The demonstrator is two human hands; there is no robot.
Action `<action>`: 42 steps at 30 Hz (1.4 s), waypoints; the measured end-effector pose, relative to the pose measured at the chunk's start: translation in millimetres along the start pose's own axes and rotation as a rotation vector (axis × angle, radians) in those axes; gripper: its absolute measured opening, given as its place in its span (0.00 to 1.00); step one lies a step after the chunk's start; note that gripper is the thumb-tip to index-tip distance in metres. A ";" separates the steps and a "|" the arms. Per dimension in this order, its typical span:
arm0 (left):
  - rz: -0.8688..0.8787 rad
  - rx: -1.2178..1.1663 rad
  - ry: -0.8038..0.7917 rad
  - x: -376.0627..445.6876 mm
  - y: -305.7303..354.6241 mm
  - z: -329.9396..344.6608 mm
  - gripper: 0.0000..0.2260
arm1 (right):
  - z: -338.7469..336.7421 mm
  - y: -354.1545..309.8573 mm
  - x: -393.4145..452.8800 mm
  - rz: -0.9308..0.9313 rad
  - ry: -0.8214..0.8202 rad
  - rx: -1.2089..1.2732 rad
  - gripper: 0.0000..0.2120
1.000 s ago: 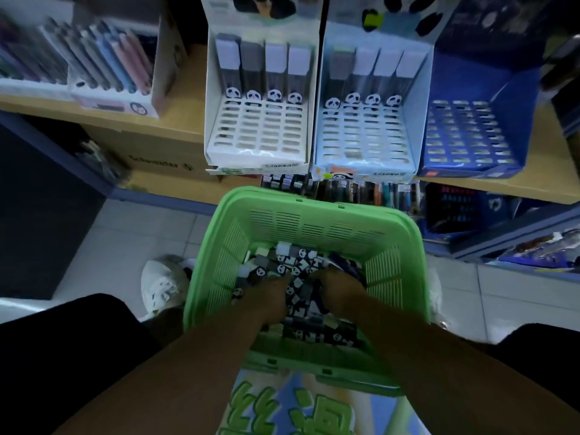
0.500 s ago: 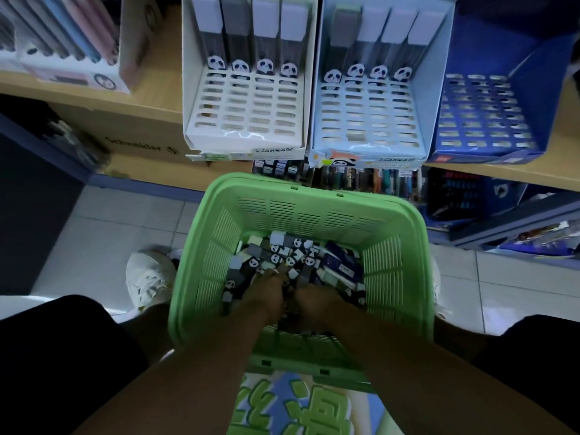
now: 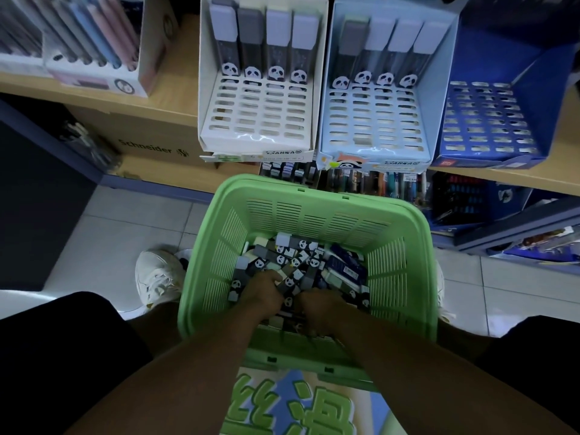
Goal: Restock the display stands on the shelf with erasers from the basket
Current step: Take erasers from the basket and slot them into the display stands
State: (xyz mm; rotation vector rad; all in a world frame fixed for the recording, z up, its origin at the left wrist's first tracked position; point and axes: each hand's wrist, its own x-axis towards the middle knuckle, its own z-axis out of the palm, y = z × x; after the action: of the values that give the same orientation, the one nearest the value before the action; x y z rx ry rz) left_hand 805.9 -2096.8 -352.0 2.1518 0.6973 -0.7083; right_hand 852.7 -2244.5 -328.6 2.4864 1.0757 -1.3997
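Barely begun, by the look of the shelf (image 3: pixel 175 98); far left, a box of pens (image 3: pixel 94 48), no part of the job; next along, white display stand (image 3: pixel 255 120) with a single back row of four panda erasers standing upright, every slot row in front of them bare; beside it, touching or nearly so, pale blue display stand (image 3: pixel 375 127) in the same state, four erasers at the back and open grid below; further right, dark blue display stand (image 3: pixel 489 120) showing no erasers at all in its slots.

Below the shelf, green basket (image 3: pixel 314 211) resting on the lap, heaped with loose erasers (image 3: pixel 301 262), panda-sleeved ones mixed with a few dark blue packs toward the right side; plenty of stock left to move.

Down in the pile, left hand (image 3: pixel 262 291) curled into the erasers, seemingly gathering several; just beside it, right hand (image 3: pixel 320 309) dug in likewise, fingers buried, so grip impossible to tell for certain; nothing lifted clear of the basket yet; nearly all the filling probably still ahead, three stands' worth.
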 end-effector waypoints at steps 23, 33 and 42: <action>-0.295 -0.876 -0.140 -31.5 22.7 -21.5 0.20 | -34.3 7.9 -24.6 0.080 0.122 1.380 0.13; -0.229 -0.873 -0.043 -24.4 20.4 -11.3 0.09 | -39.3 -6.7 -12.5 0.039 0.138 1.222 0.06; -0.311 -0.553 0.213 -15.2 8.0 -8.5 0.21 | -52.5 19.9 15.9 0.108 0.342 0.166 0.42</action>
State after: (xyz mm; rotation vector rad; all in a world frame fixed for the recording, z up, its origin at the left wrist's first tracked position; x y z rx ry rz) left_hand 802.8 -2098.5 -333.2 1.6351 1.2030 -0.3773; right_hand 907.7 -2230.0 -315.7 2.9333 0.8862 -1.1015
